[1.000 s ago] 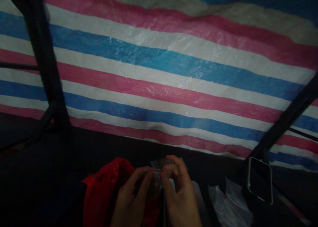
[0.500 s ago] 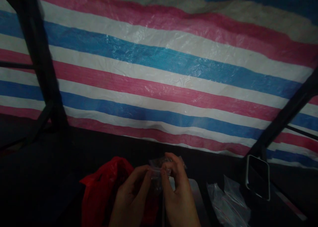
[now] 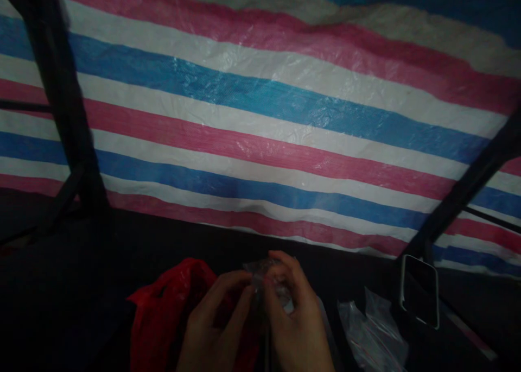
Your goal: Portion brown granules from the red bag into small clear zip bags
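A: Where do things stand?

B: Partway through one piece, I'd judge. The left hand (image 3: 215, 323) and right hand (image 3: 300, 323) pinch a small clear bag (image 3: 259, 274) at their fingertips, short of the dark surface's (image 3: 150, 239) far edge.

A: Is it sealed?

B: Can't tell; it's too dim, and fingers cover much of it.

A: What's left?

B: That bag isn't set down yet. Loose clear bags (image 3: 374, 331) lie towards the surface's right, nearer than the phone (image 3: 419, 293); neither hand touches them. Whether they're finished, I can't say. The red bag (image 3: 160, 312) sits just beside the left hand.
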Action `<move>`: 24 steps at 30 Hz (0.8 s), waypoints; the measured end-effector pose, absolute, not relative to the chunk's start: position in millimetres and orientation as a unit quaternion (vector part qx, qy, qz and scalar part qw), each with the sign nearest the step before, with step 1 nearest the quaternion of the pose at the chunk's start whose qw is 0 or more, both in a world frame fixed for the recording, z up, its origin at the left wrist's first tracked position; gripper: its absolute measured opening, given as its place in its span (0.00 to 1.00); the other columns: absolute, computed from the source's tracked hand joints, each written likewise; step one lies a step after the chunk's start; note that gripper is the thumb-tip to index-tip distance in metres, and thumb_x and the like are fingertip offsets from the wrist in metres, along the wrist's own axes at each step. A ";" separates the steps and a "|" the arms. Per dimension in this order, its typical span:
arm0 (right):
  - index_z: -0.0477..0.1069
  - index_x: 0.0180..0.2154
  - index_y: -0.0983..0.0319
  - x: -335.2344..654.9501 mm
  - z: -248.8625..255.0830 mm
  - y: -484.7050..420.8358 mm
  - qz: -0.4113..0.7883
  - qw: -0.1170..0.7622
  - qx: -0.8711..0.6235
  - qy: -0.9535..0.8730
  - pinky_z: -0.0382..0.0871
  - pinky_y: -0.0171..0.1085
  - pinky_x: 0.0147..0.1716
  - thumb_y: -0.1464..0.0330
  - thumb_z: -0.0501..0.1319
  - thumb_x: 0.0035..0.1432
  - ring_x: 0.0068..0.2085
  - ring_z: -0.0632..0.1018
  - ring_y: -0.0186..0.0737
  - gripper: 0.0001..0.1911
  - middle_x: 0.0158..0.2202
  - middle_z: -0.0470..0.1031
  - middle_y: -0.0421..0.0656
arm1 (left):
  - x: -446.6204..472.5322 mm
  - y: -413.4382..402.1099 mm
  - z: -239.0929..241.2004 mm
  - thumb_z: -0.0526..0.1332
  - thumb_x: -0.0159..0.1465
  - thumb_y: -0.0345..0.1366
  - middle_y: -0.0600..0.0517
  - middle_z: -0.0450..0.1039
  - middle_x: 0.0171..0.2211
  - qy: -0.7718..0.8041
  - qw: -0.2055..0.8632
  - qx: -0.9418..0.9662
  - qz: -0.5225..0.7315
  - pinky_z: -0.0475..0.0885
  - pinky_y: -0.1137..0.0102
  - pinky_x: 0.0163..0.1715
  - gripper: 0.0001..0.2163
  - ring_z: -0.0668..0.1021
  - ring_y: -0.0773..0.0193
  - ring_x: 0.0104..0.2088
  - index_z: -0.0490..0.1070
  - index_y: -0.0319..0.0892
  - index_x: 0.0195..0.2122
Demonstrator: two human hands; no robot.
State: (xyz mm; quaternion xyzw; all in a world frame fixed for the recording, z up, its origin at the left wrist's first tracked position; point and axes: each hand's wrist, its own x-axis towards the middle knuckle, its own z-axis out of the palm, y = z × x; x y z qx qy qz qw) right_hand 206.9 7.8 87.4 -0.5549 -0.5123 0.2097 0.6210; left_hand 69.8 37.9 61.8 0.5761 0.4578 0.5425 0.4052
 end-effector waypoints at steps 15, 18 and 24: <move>0.82 0.46 0.62 289.5 95.8 -9.0 -0.050 0.574 -0.712 -0.400 0.75 0.51 0.52 0.48 0.58 0.62 0.50 0.84 0.57 0.27 0.48 0.86 0.53 | 58.8 24.3 55.7 0.57 0.71 0.29 0.55 0.79 0.41 0.379 0.079 0.651 0.653 0.77 0.78 0.43 0.09 0.82 0.69 0.41 0.74 0.50 0.44; 0.82 0.46 0.60 323.9 97.4 -35.3 -0.072 0.500 -0.795 -0.337 0.76 0.50 0.44 0.50 0.58 0.57 0.44 0.85 0.60 0.26 0.44 0.87 0.55 | 61.1 16.2 55.2 0.56 0.70 0.24 0.55 0.76 0.42 0.332 0.049 0.686 0.646 0.76 0.79 0.45 0.12 0.81 0.70 0.42 0.73 0.49 0.45; 0.83 0.41 0.59 389.1 60.3 -74.3 -0.006 0.337 -0.861 -0.381 0.76 0.52 0.46 0.52 0.61 0.47 0.44 0.85 0.63 0.26 0.42 0.86 0.57 | 62.0 12.8 53.4 0.57 0.68 0.24 0.54 0.76 0.39 0.338 0.026 0.675 0.655 0.77 0.75 0.40 0.11 0.80 0.66 0.38 0.73 0.48 0.42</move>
